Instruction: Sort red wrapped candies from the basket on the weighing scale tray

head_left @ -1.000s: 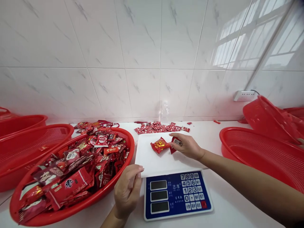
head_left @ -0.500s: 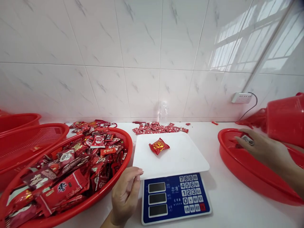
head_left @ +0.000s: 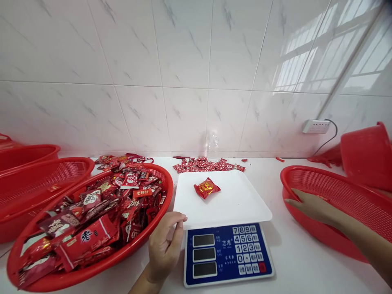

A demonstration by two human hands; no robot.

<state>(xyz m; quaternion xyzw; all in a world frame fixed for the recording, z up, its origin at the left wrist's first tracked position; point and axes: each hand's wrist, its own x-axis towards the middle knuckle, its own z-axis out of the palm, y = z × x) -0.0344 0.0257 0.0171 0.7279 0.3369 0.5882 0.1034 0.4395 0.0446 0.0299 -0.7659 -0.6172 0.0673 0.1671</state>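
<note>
My left hand (head_left: 165,245) is beside the front left corner of the scale's white pan (head_left: 239,204), fingers curled and fingertips brought together at its edge; nothing shows between them. A red wrapped snack with gold print (head_left: 207,188) lies on the pan. Below it is the scale's blue panel (head_left: 226,257), its displays dark. My right hand (head_left: 312,206) reaches into the red basket on the right (head_left: 294,222), thumb apart from the fingers. The basket's wall and the hand itself hide part of the fingers, and I see no packet in them.
A red basket (head_left: 168,179) heaped with wrapped snacks stands left, with more red baskets (head_left: 70,165) beyond. Small red packets (head_left: 203,164) and a clear plastic bottle (head_left: 212,145) are along the tiled wall. A tilted red bucket (head_left: 364,155) and a power strip (head_left: 316,126) are at right.
My right hand has gone lower and leftward into the right basket; the small packet seen in it before no longer shows. The left hand stays by the pan. The view has shifted slightly.
</note>
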